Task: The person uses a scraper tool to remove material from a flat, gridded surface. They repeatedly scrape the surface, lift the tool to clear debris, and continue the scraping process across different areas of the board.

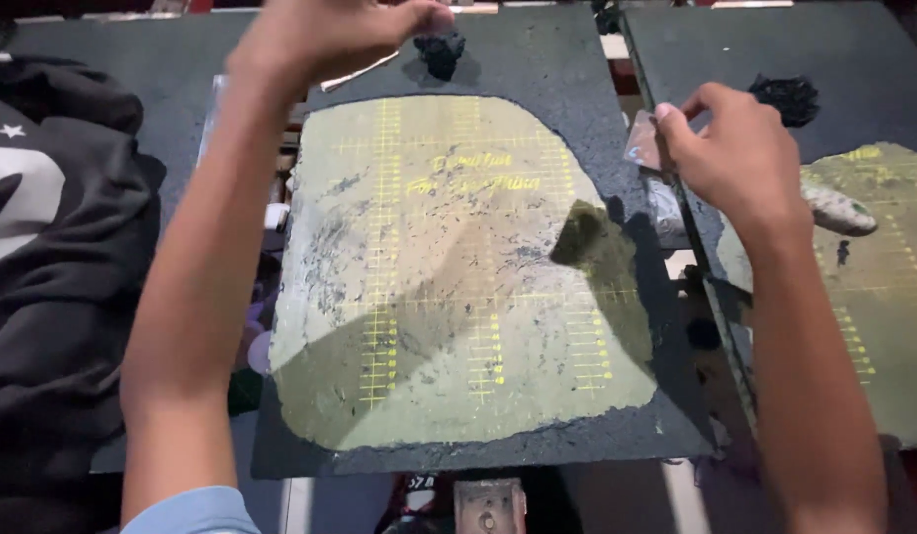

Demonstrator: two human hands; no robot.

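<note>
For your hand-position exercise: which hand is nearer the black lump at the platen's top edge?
Left. The left hand is right beside the black lump; the right hand is far off, past the platen's right edge.

Centre platen (458,267): dull olive-tan face, yellow grid lines, black flecks, charcoal border. Right platen (874,287): same olive with yellow grid, charcoal surround. 2 black crumpled wads (441,49) (790,97). Garment (43,257) at left: black, white print, 1 small white star. Sleeve (196,511): light blue.

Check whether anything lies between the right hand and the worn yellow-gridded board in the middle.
Nothing visible does. The right hand, pinching a small clear piece, hangs over the gap at the board's right edge. The board's surface is bare; the black clump sits beyond its far edge, near the left hand.
</note>
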